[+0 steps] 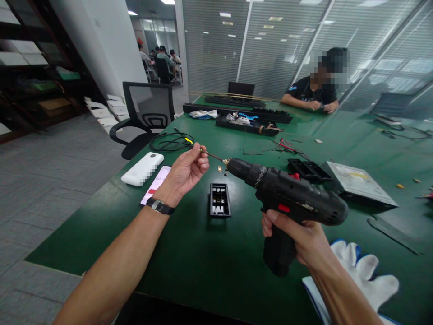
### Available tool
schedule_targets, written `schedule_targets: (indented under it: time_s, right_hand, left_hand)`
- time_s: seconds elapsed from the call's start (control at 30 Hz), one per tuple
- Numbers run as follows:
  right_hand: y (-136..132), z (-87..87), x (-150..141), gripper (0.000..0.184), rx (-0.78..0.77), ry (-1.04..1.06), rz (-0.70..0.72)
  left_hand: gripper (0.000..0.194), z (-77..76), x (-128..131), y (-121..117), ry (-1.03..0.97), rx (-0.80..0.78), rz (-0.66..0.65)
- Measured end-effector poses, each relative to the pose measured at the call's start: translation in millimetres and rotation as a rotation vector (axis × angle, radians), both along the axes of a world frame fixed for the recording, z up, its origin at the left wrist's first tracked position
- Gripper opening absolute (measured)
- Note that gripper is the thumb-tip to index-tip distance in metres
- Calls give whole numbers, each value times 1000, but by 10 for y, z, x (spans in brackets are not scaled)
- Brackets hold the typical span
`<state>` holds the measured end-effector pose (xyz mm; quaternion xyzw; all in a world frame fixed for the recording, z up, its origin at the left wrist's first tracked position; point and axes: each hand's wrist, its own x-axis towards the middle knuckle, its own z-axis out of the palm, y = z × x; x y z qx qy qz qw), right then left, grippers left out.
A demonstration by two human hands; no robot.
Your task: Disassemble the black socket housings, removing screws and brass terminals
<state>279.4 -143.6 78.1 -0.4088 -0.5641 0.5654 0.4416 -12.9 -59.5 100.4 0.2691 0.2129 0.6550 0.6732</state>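
My right hand (297, 237) is wrapped round the grip of a black cordless drill (287, 192), held above the green table (189, 257) and pointing left. A thin long bit (212, 155) sticks out of its chuck. My left hand (186, 171), with a watch on the wrist, pinches the tip of that bit between its fingers. Below the bit a small black socket housing (219, 200) lies on the table, with a tiny brass part (219, 169) just beyond it.
A white power bank (142, 169) and a phone (156, 183) lie left of my hand. A coiled cable (172, 141), black trays (307, 170), a flat metal drive (360, 184), white gloves (358, 271). Another person sits at the far end. An office chair (145, 115) stands at the left edge.
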Motion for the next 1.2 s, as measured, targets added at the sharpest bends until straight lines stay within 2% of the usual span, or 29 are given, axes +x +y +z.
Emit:
schedule_targets:
  time_s: [0.1, 0.27, 0.47, 0.53, 0.6, 0.67, 0.8, 0.9, 0.97, 1.03, 1.2]
  right_hand:
    - [4, 3, -3, 29, 8, 3, 16]
    - [2, 3, -5, 27, 29, 1, -37]
    - [4, 34, 81, 30, 179, -322, -58]
    - [-15, 50, 70, 29, 205, -353, -73]
    - [-38, 54, 30, 29, 177, -295, -96]
    - [-55, 51, -24, 31, 93, -151, -93]
    - [-54, 54, -109, 29, -188, 230, 30]
    - [-53, 64, -147, 19, -331, 408, 121]
    - [-61, 65, -174, 16, -403, 485, 167]
    - [-69, 60, -202, 29, -454, 527, 197]
    - [-59, 37, -237, 38, -441, 558, 190]
  left_hand:
    - [19, -8, -3, 1, 3, 8, -6]
    - [20, -22, -12, 4, 53, 41, 0]
    - [23, -21, -44, 15, 167, 35, 15]
    - [24, -18, -54, 18, 190, 22, -3]
    - [25, -16, -48, 20, 188, 28, 1]
    - [25, -12, -24, 17, 172, 50, 35]
    - [21, 0, 62, 8, 169, 132, 119]
    - [16, 5, 122, 3, 169, 168, 151]
    - [14, 8, 153, 0, 136, 148, 153]
    - [13, 16, 177, -5, 97, 121, 149]
    - [16, 88, 236, -9, 82, 102, 136]
